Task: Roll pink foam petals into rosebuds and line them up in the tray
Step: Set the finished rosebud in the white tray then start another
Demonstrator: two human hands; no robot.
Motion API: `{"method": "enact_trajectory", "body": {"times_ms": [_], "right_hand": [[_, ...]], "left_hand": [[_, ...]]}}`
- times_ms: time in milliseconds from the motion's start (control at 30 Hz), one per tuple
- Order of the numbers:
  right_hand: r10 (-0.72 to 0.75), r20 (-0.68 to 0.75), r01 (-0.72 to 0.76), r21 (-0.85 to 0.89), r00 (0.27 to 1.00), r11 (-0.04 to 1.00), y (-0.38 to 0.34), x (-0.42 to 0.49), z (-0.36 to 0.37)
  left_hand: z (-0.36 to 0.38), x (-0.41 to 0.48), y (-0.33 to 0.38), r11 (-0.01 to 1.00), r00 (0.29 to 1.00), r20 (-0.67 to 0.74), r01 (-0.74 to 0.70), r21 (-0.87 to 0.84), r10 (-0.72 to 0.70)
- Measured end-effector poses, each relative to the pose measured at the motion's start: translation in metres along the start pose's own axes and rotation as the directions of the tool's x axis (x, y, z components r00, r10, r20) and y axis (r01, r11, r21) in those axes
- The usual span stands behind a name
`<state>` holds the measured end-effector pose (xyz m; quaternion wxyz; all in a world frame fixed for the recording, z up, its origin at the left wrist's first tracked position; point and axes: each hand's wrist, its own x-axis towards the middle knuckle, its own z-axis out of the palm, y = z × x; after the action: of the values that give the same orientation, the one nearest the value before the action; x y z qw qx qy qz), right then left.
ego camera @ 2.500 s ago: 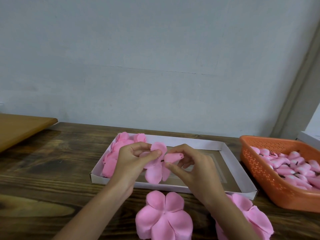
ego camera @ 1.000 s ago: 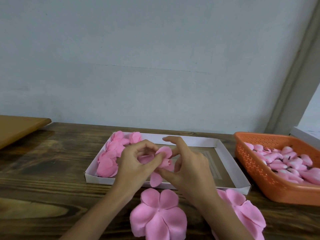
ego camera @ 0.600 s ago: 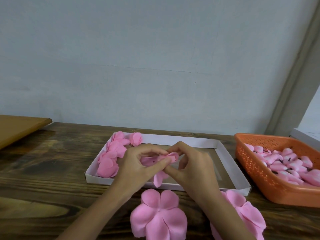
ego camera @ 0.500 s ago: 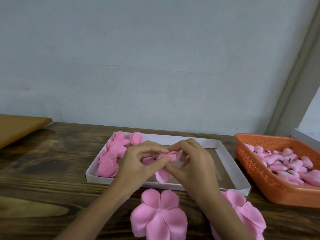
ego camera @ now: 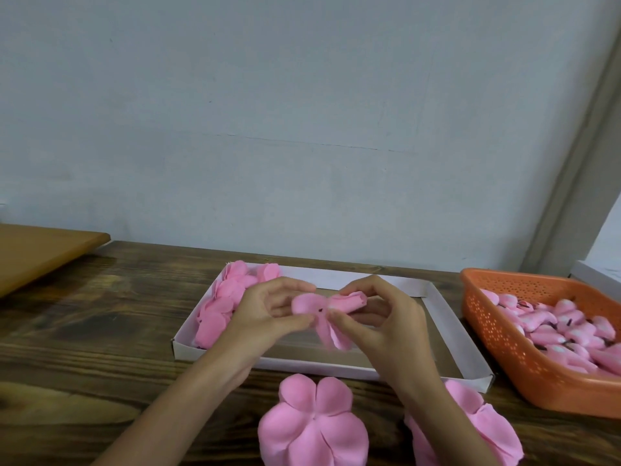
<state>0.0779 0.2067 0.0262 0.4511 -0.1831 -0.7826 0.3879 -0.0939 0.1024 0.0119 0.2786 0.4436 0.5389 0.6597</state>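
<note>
A pink foam petal piece is held above the white tray. My left hand pinches its left lobe between thumb and fingers. My right hand curls round its rolled part, which points right. Two loose petals hang down below the grip. Several finished pink rosebuds lie along the tray's left side. Flat pink flower-shaped petal pieces lie on the table in front of the tray, one at the centre and one stack under my right forearm.
An orange perforated basket with several small pink pieces stands at the right. A light wooden board sits at the far left. The dark wooden table ends at a pale wall.
The rolled part has grown and now points right in my right hand. My left hand has shifted its pinch to the left lobe, and the hands have drawn slightly apart.
</note>
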Motion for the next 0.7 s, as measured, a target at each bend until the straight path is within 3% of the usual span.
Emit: {"method": "enact_trajectory", "body": {"times_ms": [133,233,467,700], "right_hand": [[0.018,0.037,-0.017,-0.025,0.999,1.0,0.0,0.002,-0.001],[0.01,0.098,-0.004,-0.057,0.995,0.998,-0.001,0.0,0.001],[-0.049,0.155,0.073,-0.153,0.987,0.986,-0.005,-0.005,0.009],[0.03,0.102,-0.021,-0.095,0.994,0.995,-0.008,-0.007,0.01]], "left_hand": [[0.002,0.002,-0.006,0.983,0.988,-0.135,0.058,-0.175,-0.082],[0.005,0.003,-0.007,0.977,0.964,-0.25,0.036,-0.212,-0.089],[0.024,-0.006,-0.004,0.972,0.908,-0.348,-0.202,0.118,0.231],[0.027,-0.01,-0.007,0.898,0.882,-0.219,-0.365,0.247,0.418]]}}
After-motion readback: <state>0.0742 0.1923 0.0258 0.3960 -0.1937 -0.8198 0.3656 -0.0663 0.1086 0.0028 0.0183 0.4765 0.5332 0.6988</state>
